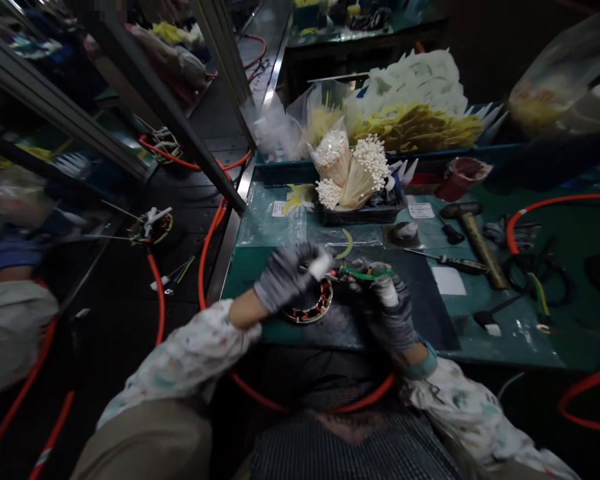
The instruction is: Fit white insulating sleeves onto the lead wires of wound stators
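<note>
My left hand (291, 272), in a grey striped glove with white-wrapped fingertips, is closed just above a ring-shaped motor stator (310, 312). What its fingers hold, if anything, is hidden. The stator lies on a dark mat, its dark and orange windings showing along the near side. To the right, my right hand (391, 307), gloved the same way, is closed around a bundle of green wires (364, 274). A reddish tip at the bundle's left end points toward my left hand. Beyond the hands, a curved yellow strip (349, 244) lies on the bench.
Behind stands a dark tray (364, 215) of white-tipped sticks. A hammer (480, 243), a screwdriver (450, 262) and scissors (540, 280) lie at right. An orange hose (207, 260) runs along the left edge, beside a conveyor carrying another stator (153, 227). A co-worker's gloved hand (13, 252) is far left.
</note>
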The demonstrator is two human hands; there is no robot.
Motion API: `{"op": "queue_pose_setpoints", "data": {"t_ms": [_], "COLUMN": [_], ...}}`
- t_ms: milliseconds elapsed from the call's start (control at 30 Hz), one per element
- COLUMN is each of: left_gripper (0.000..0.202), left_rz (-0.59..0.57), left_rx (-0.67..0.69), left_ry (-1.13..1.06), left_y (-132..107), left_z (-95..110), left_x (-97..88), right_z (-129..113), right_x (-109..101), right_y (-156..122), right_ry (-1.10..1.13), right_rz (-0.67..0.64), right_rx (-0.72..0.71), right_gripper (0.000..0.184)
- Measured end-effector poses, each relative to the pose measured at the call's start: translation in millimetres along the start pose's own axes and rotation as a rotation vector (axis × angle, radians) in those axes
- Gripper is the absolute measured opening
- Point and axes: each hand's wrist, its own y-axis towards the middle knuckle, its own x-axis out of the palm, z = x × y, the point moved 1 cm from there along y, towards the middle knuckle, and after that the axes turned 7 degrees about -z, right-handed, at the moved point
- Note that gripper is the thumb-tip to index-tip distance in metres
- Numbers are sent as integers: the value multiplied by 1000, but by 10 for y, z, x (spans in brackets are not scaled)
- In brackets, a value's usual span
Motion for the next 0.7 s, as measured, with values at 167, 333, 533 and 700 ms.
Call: {"op": "queue_pose_setpoints", "data": {"t_ms": [167, 333, 533, 700], "left_gripper": [29, 35, 35, 16], "left_rz": [-601, -701, -670, -607], "left_rx": [-296, -330, -347, -283], "left_ry": [360, 565, 613, 481], "left_y": [953, 1333, 1335, 1343], "left_z": [-55, -32, -49, -40], "left_x": [-56, 408, 555, 369], "right_z": [54, -39, -25, 21], "right_x": [34, 38, 56, 36], "right_y": [-5, 8, 2, 1], "right_ry": [32, 11, -1, -50], "right_rz": [-136, -170, -136, -97], "right_rx": [-3, 25, 18, -12], "right_gripper": [44, 45, 44, 45]}}
